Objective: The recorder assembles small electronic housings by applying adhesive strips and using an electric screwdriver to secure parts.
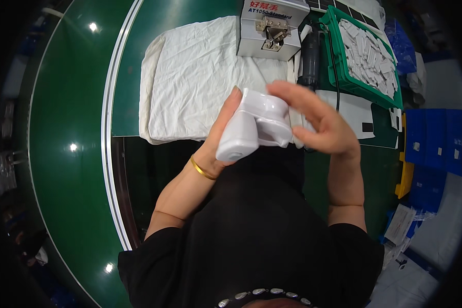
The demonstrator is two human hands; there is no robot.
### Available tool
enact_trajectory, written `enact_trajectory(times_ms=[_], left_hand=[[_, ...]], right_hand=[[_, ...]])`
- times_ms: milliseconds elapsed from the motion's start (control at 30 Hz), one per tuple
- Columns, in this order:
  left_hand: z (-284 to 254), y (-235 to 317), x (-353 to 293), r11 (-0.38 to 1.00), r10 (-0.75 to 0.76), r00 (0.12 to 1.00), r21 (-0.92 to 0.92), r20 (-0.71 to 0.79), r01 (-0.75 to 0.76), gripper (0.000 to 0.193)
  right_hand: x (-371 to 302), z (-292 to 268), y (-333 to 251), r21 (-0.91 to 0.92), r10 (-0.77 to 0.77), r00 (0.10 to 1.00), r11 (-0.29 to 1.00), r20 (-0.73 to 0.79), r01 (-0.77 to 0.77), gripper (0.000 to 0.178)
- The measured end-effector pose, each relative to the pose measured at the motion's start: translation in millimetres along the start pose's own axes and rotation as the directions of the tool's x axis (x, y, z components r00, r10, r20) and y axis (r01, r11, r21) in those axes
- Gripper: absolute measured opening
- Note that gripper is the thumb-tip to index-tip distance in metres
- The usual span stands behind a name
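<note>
A glossy white plastic housing point(264, 107), with a rounded top and a boxy lower part, is held up in front of my body, over the near edge of the bench. My left hand point(216, 137) grips it from the left side, thumb along its upper edge and the other fingers mostly hidden behind it. Just to the right is my right hand point(329, 127), slightly smeared by motion, its fingers and thumb spread apart. Its fingertips are close to the housing's right side; whether they touch it I cannot tell.
A white cloth point(190, 77) covers much of the green bench. Beyond it stands a grey boxy machine point(246, 38) with a metal mechanism, beside a black cylindrical tool point(309, 56). A green crate point(339, 66) of small white parts point(367, 56) is at right, blue bins point(431, 138) farther right.
</note>
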State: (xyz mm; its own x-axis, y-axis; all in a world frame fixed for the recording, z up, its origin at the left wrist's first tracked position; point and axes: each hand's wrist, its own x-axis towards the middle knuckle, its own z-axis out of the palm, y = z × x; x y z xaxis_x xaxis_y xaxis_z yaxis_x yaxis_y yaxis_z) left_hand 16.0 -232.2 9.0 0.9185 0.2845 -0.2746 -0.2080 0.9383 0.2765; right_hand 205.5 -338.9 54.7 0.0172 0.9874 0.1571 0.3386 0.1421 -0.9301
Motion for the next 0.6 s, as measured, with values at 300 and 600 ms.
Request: enact_trajectory(times_ms=[300, 600], left_hand=[[-12.3, -1.8, 5.2, 0.987, -0.157, 0.982, -0.005, 0.104, 0.159, 0.073], [-26.4, 7.4, -3.8, 0.055, 0.717, 0.679, 0.958, 0.158, -0.281, 0.068]], right_hand=[[-26.9, 22.1, 2.1, 0.626, 0.194, 0.979, 0.757, 0.061, -0.189, 0.063], [11.5, 47.2, 23.0, 0.827, 0.482, 0.873, 0.521, -0.08, -0.212, 0.042]])
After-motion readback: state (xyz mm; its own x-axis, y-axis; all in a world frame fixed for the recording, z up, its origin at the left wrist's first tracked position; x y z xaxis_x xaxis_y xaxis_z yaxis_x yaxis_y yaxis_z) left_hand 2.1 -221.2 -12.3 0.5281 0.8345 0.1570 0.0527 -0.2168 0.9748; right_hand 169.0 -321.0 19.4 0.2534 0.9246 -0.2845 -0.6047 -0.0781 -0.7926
